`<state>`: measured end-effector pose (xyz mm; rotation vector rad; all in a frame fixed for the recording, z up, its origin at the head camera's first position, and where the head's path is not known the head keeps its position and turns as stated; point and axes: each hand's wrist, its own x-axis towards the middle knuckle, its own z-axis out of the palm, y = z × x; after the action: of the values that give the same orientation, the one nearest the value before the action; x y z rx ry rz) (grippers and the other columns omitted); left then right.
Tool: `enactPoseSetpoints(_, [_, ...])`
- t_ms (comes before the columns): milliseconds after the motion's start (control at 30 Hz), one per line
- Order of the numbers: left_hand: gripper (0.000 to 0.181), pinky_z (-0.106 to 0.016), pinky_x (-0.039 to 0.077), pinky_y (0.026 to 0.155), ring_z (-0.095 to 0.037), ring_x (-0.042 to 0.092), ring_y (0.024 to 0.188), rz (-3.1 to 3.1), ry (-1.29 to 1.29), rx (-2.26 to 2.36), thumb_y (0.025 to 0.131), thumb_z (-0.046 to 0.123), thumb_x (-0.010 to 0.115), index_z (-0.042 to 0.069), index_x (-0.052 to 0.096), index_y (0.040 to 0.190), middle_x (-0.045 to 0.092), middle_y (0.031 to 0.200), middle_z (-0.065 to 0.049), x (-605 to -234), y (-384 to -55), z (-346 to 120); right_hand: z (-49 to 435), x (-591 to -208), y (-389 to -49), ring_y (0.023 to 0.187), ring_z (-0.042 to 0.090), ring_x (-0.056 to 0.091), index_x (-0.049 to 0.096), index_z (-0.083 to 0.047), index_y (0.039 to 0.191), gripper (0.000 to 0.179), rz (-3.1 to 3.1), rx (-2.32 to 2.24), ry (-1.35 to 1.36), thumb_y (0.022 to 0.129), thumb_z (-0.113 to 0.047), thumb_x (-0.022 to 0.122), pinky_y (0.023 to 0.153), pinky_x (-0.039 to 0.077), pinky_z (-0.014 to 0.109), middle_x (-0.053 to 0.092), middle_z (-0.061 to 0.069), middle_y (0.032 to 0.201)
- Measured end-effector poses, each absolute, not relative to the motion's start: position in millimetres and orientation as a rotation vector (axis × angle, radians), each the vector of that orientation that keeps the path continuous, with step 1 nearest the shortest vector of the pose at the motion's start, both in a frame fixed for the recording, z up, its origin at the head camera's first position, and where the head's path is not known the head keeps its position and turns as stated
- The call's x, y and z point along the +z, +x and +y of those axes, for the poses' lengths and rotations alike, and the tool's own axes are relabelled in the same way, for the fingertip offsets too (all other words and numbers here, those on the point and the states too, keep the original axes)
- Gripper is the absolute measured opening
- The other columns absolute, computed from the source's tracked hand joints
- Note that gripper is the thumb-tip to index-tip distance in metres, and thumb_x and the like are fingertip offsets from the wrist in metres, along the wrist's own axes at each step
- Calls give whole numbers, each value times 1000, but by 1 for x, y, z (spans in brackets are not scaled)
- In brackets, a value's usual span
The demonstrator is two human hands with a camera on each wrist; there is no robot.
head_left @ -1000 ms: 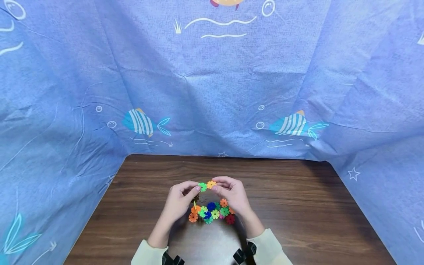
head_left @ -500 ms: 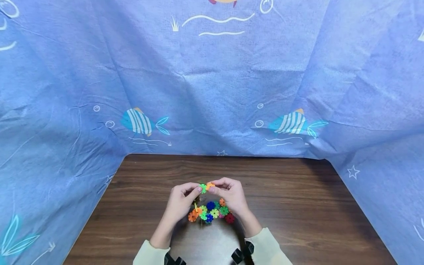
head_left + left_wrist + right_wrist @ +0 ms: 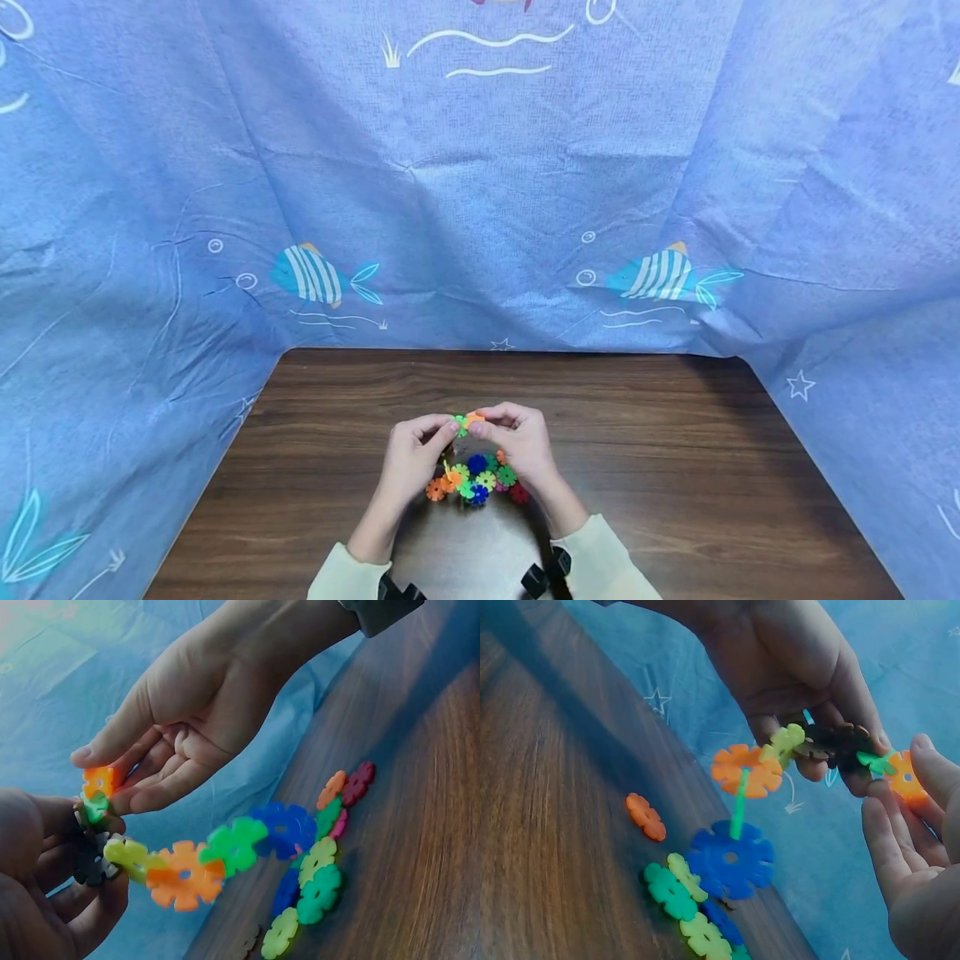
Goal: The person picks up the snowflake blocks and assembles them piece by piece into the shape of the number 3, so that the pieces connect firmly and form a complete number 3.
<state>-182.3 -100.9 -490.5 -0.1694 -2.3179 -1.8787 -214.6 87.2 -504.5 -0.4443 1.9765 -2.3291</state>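
My left hand [image 3: 411, 454] grips a chain of slotted flower-shaped plastic discs near its end, fingers around a dark disc [image 3: 90, 862] and a small green disc [image 3: 95, 808]. Between thumb and fingers my right hand [image 3: 525, 442] pinches an orange disc [image 3: 906, 778], whose edge meets the green one. Below the left fingers the chain hangs on: a yellow disc [image 3: 135, 859], a larger orange disc [image 3: 187, 876], a brighter green disc [image 3: 234, 847] and a blue disc [image 3: 731, 859]. Both hands are raised over the table, fingertips close together.
Loose flower discs lie on the brown wooden table [image 3: 660, 467] beneath the hands, among them a dark red disc [image 3: 358, 784], a teal disc [image 3: 319, 894] and a yellow-green disc [image 3: 280, 934]. A blue fish-patterned cloth [image 3: 480, 208] surrounds the table at the back and sides.
My right hand has shifted slightly left, bringing the orange disc closer against the green one and tilting it. The hanging chain has swung a little to the right.
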Motion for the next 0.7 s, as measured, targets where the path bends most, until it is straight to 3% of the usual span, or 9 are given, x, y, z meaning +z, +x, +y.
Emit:
enactPoseSetpoints(200, [12,-24,49,55,-11,61,60,-2248,-130,-2105,99,9,68,-1,75,102,72,83,-20,-493,-185,-102,96,-500,-220,87,18,76,69,9,119,32,2047,-2196,-439,96,-12,73,79,62,45,76,23,105])
enactPoseSetpoints(333, [12,-23,51,59,-10,63,66,-2232,-104,-2094,100,7,66,0,72,107,75,89,-14,-493,-186,-106,114,-502,-228,87,20,76,69,6,120,33,2155,-2111,-427,95,-14,74,77,62,49,76,22,108])
enactPoseSetpoints(500, [11,-25,49,54,-11,57,60,-2205,-51,-2093,101,6,63,-1,69,107,74,83,-3,-491,-188,-114,137,-510,-242,79,18,72,73,6,112,29,2423,-1859,-495,90,-12,79,68,60,33,77,16,98])
enactPoseSetpoints(700, [14,-31,59,55,-15,71,67,-2134,31,-2209,101,4,61,-4,65,111,77,91,-8,-485,-189,-122,151,-523,-255,79,6,67,77,-8,106,24,2576,-1305,-759,89,-24,82,73,56,24,75,-5,90])
